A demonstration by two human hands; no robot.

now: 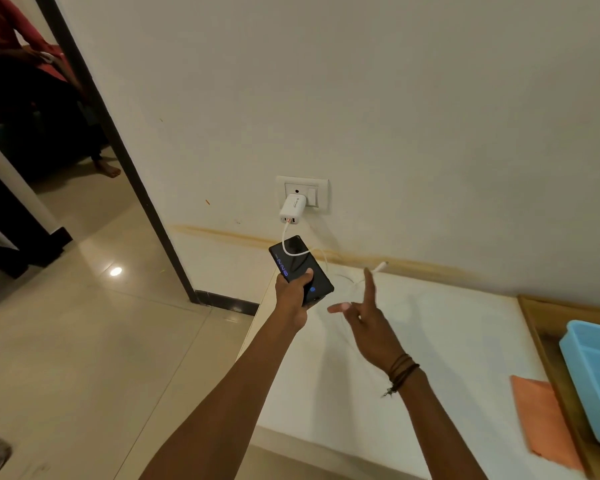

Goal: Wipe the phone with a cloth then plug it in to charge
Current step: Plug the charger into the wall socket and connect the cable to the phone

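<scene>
- phone (pixel 300 268), where is it?
- gripped in the left hand (pixel 293 296), lit screen up, just below the wall charger (pixel 292 207).
- long axis?
- diagonal, far end toward the charger.
- right hand (pixel 364 317)?
- open, fingers spread; cable tip (pixel 380 266) maybe touching a fingertip, too blurred.

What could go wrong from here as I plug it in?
1. The left hand grips the phone by its lower end only, near the edge of the white ledge; a slip could drop it onto the tiled floor.
2. The white cable lies across the screen; tugging its free plug could drag the phone or loosen the charger.
3. The right hand is open, so the plug isn't gripped yet.
</scene>
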